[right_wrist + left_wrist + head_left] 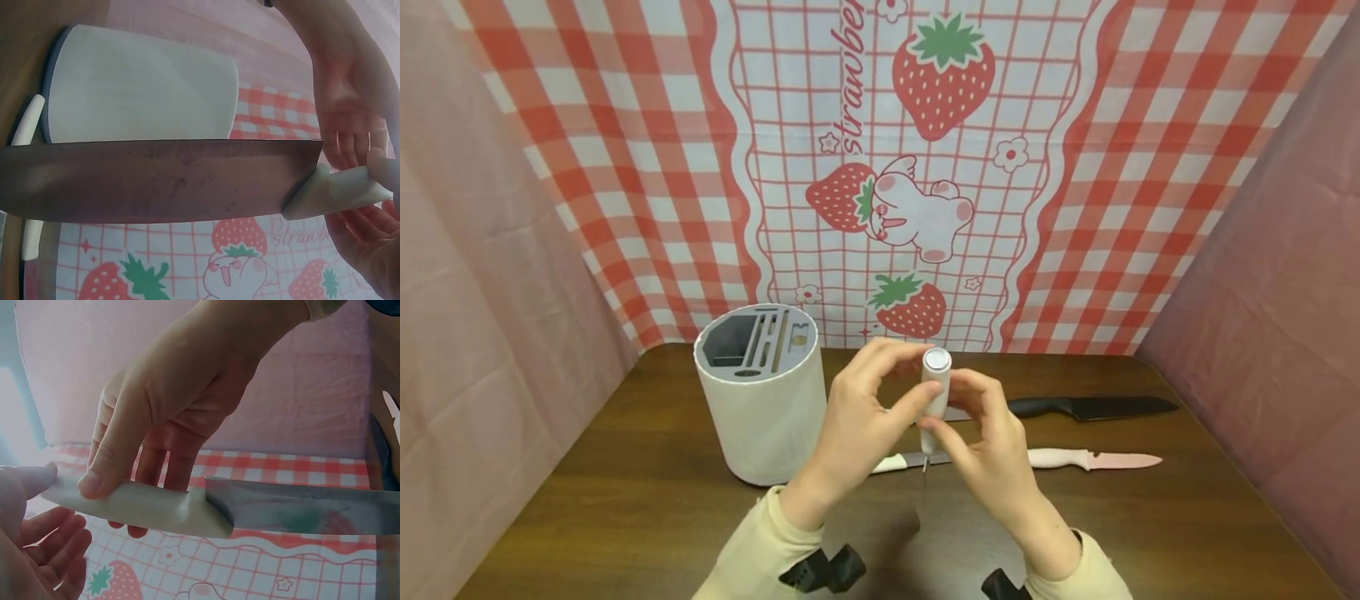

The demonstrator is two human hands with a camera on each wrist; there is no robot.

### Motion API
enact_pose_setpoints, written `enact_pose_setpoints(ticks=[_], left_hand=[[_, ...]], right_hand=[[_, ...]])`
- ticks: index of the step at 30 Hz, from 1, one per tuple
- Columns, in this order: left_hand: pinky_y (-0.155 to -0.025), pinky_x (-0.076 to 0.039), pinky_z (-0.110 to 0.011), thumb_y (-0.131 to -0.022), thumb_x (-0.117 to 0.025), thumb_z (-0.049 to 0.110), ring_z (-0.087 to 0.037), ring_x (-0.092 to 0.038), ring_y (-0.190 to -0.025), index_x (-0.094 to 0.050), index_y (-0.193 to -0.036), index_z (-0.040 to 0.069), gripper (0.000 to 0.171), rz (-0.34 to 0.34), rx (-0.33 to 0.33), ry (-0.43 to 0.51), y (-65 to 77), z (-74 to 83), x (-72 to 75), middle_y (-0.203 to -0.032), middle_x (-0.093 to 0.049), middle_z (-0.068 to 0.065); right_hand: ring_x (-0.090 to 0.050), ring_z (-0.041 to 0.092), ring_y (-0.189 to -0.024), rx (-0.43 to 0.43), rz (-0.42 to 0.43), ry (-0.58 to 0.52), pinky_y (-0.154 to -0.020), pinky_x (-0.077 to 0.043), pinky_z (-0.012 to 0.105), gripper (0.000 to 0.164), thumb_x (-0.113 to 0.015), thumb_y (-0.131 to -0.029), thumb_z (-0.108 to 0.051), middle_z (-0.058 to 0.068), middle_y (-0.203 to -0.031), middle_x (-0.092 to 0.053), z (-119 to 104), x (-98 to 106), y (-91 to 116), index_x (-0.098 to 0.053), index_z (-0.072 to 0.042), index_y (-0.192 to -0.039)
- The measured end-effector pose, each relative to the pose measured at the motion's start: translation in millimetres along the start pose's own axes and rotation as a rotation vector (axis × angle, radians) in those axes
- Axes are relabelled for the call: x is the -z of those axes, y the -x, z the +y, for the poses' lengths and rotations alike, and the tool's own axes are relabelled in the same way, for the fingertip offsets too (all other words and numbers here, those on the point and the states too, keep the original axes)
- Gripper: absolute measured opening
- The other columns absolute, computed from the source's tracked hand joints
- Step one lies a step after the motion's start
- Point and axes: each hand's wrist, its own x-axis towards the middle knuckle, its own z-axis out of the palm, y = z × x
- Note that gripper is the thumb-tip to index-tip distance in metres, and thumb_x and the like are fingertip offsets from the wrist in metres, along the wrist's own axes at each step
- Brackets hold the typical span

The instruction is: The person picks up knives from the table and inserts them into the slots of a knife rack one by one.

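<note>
A knife with a white handle (936, 381) is held upright in front of me, its blade (162, 181) pointing down at the table. My left hand (863, 404) pinches the upper part of the handle between thumb and fingers. Just below, my right hand (992, 454) grips the handle with its thumb in front and fingers behind, as the left wrist view shows. The wide blade appears edge-on in the head view. Left of the hands stands a white round knife block (767, 429) with a grey slotted top.
A black knife (1093, 407) lies at the right. In front of it lies a knife with a white handle and pink blade (1126, 461). Another white-handled knife (891, 463) is partly hidden behind my hands. A checked strawberry cloth (688, 208) hangs behind the wooden table (647, 500).
</note>
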Motion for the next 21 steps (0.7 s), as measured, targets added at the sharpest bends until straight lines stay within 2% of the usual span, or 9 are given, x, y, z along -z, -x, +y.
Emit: enact_pose_setpoints(ticks=[11, 21], left_hand=[[-0.072, -0.048, -0.026, -0.077, -0.072, 0.020, -0.010, -0.056, -0.083, -0.065, -0.099, 0.010, 0.025, 0.018, -0.016, -0.044, 2.0, -0.4, 0.4, -0.087, -0.060, 0.000], [-0.070, -0.046, -0.026, -0.076, -0.073, 0.019, -0.011, -0.056, -0.075, -0.065, -0.096, 0.009, 0.024, 0.074, -0.026, -0.062, 2.3, -1.8, -0.5, -0.079, -0.061, 0.000]], right_hand=[[-0.059, 0.008, -0.095, 0.004, -0.005, 0.032, -0.080, -0.049, 0.018, 0.049, -0.062, -0.081, -0.026, 0.013, -0.102, -0.059, -2.8, -6.0, 1.5, -0.044, 0.009, -0.111], [-0.061, 0.011, -0.086, -0.005, 0.005, 0.018, -0.076, -0.049, 0.015, 0.048, -0.065, -0.081, -0.023, 0.015, -0.102, -0.058, -2.3, -8.1, 2.6, -0.045, 0.008, -0.111]])
